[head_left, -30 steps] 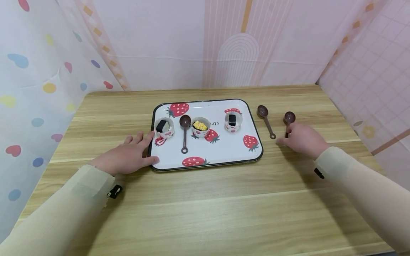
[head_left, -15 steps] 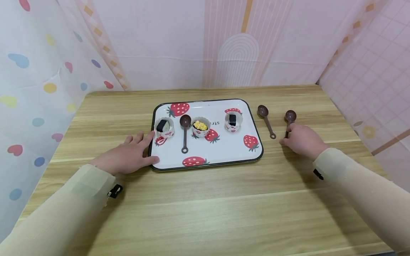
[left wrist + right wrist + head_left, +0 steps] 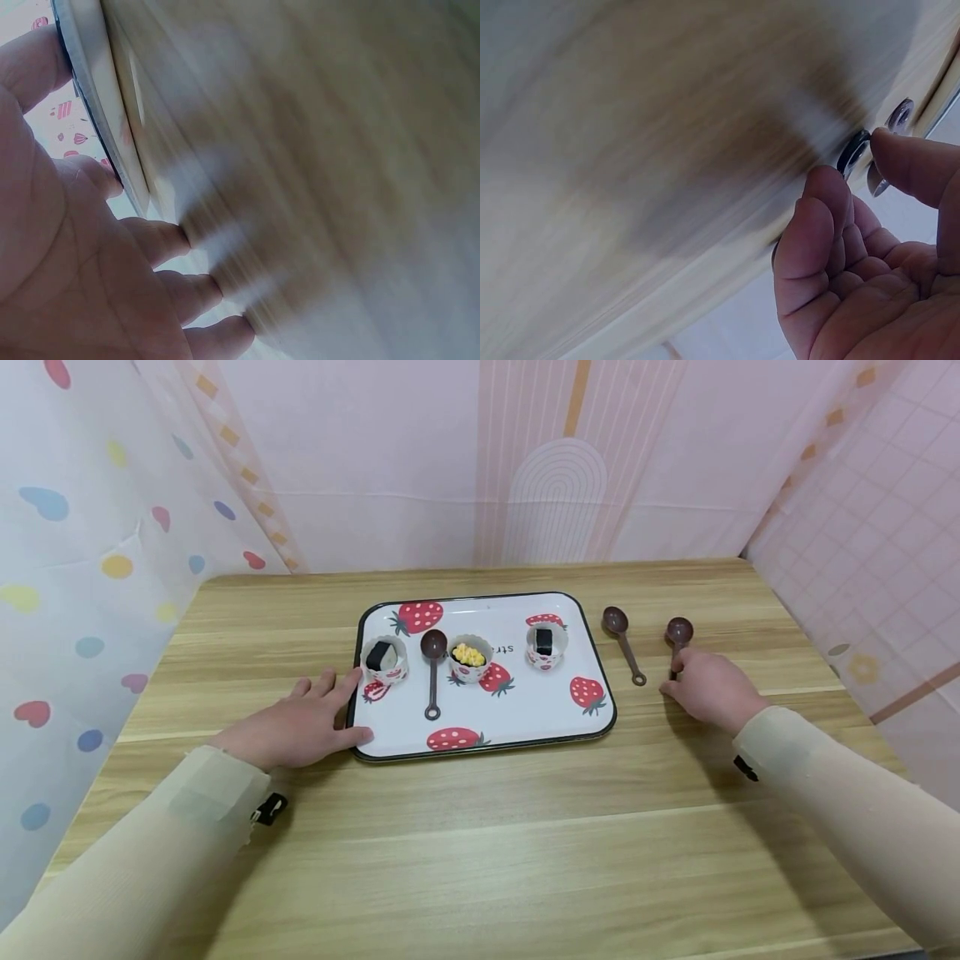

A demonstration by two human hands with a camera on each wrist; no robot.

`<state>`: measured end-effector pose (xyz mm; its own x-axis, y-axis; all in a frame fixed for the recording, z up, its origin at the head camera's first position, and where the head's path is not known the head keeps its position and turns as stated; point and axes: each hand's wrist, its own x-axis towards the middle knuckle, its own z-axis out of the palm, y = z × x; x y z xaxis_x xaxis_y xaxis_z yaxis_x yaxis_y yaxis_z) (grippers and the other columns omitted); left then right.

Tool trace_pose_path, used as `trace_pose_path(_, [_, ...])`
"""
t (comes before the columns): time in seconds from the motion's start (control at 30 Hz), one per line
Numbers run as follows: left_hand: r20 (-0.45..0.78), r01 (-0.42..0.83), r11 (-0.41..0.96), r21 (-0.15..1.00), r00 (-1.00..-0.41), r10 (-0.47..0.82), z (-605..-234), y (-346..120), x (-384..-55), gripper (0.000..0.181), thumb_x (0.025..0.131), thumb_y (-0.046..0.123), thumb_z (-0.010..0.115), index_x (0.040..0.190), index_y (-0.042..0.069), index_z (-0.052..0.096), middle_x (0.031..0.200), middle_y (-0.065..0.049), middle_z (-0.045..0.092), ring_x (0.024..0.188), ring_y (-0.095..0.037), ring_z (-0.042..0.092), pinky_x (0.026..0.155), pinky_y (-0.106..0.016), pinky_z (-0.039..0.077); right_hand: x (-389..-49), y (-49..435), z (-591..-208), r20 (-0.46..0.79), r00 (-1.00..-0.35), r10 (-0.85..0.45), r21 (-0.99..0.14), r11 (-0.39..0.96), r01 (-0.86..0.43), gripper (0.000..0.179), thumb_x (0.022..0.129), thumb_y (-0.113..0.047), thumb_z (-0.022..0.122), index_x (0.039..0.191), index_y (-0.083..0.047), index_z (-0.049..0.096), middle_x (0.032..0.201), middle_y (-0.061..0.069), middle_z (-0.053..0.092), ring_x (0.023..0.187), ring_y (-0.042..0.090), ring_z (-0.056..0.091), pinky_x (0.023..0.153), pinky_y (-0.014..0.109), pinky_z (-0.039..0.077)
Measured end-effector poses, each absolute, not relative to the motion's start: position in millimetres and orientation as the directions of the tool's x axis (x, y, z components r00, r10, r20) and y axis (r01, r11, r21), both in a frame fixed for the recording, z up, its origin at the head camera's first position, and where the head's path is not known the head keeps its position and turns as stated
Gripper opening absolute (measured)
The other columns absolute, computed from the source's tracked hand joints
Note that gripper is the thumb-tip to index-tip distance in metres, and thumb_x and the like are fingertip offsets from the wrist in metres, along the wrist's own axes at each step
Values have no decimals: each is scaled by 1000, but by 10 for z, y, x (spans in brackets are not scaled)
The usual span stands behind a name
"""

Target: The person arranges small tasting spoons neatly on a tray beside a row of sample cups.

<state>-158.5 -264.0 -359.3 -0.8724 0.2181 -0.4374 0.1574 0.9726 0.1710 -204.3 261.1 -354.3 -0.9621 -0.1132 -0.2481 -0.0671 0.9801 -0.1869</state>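
My left hand (image 3: 303,724) lies with fingers spread at the left edge of a white strawberry-print tray (image 3: 525,718), its thumb over the rim; the left wrist view shows the thumb (image 3: 34,67) against that rim. My right hand (image 3: 712,689) pinches the handle of a brown measuring spoon (image 3: 679,631) on the table, right of the tray. The handle's ring end (image 3: 853,154) shows between thumb and fingers in the right wrist view. Another brown measuring spoon (image 3: 617,622) lies just left of it. A third measuring spoon (image 3: 433,645) rests on the tray.
Three paper cups stand on the tray: a left cup (image 3: 390,675) and a right cup (image 3: 545,660) with black-and-white pieces, and a middle cup (image 3: 470,673) with yellow-topped food. Patterned curtains (image 3: 420,460) border the wooden table (image 3: 480,852) behind and at both sides.
My right hand has shifted slightly right along the spoon's handle, and the spoon has moved a little. My left hand and the tray stay where they were.
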Motion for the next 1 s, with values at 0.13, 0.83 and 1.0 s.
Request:
trace_pose_path(0.13, [-429,168,972,165,-875,224,-3583,-2629,-1586,109,97,76,51,171,12,4,170,-39,7,150,-70,9,113,-81,30,-2054,2616,-3547,-251,-963,-100,-204,978,-48,29,103,-21,65,112,6,61,102,24,65,81,31,61,72,44,53])
trace_pose_path(0.83, [-441,147,974,174,-872,210,-3592,-2631,-1585,109,97,78,50,171,14,2,171,-37,5,151,-69,7,112,-82,30,-2131,2711,-3520,-300,-951,-73,-302,953,22,24,101,-22,66,85,-3,69,71,6,58,67,20,55,60,30,42])
trace_pose_path(1.0, [-444,149,975,165,-872,208,-3598,-2624,-1598,109,96,78,50,171,14,3,171,-37,6,151,-69,8,113,-81,29,-2129,2723,-3520,-314,-946,-78,-323,946,30,24,101,-21,64,87,-2,70,65,2,55,64,18,54,58,30,43])
